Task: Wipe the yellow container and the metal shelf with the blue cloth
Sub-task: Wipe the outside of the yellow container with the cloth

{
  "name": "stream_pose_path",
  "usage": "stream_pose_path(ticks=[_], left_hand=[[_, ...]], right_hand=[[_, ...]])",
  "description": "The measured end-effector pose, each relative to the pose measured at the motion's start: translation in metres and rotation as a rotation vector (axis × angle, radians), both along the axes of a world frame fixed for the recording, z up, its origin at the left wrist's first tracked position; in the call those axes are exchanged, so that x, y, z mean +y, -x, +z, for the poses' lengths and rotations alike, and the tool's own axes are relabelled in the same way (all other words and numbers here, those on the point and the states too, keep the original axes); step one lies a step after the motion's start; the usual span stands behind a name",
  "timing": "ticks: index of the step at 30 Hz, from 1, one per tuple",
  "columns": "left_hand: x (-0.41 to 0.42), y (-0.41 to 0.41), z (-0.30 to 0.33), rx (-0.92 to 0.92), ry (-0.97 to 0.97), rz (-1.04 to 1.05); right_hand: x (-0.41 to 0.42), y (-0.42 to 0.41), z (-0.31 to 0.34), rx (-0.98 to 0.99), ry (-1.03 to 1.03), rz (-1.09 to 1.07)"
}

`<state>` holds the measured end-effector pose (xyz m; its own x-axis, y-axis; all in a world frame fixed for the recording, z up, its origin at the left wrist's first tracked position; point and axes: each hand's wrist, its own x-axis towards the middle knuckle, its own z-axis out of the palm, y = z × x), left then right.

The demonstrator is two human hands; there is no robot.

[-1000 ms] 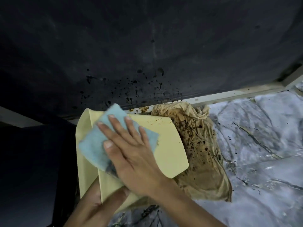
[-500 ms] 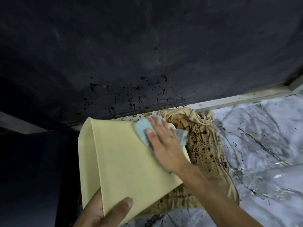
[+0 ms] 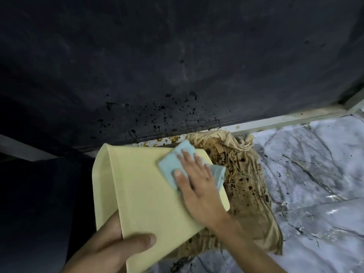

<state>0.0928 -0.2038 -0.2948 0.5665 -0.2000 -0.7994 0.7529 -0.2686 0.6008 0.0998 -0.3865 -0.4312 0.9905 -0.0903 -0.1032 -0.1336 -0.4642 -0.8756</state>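
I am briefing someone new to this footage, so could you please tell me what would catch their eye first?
The pale yellow plastic container fills the lower centre, gripped at its near corner by the left hand while the right hand presses a folded light blue cloth flat on its far end. Behind it on the marble-patterned surface lies a crumpled tan rag spotted with dark stains, below a dark splattered panel.

Counted: one yellow container (image 3: 149,196), one blue cloth (image 3: 173,164), one stained tan rag (image 3: 250,186) (crumpled, brown-spotted), two bare hands, left (image 3: 110,251) and right (image 3: 199,186), one dark splattered wall (image 3: 177,56), one marbled surface (image 3: 315,174).
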Motion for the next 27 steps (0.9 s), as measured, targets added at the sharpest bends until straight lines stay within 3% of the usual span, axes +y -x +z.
stream_pose_path(ticks=[3, 6, 9, 14, 17, 19, 27], left_hand=[[0.001, -0.037, 0.005, -0.068, 0.040, 0.056], [-0.006, -0.080, 0.010, -0.195, -0.098, 0.148], [0.001, -0.102, 0.003, -0.190, -0.067, 0.117], [-0.011, -0.085, 0.002, -0.310, -0.149, -0.010], [-0.013, -0.047, 0.008, -0.279, -0.134, 0.108], [-0.008, -0.024, 0.003, -0.254, -0.060, 0.150], [-0.009, 0.010, -0.023, -0.328, 0.173, 0.332]], right_hand=[[0.001, 0.030, -0.009, -0.226, 0.024, 0.141], [-0.025, 0.037, -0.032, -0.235, 0.073, 0.176], [-0.033, 0.043, -0.035, -0.252, 0.085, 0.210], [-0.015, 0.036, 0.000, -0.217, -0.230, -0.217], [-0.019, 0.031, 0.039, -0.351, -0.186, -0.323], [-0.020, 0.031, 0.058, -0.398, -0.149, -0.256], [0.036, 0.005, 0.102, -0.199, 0.050, 0.179]])
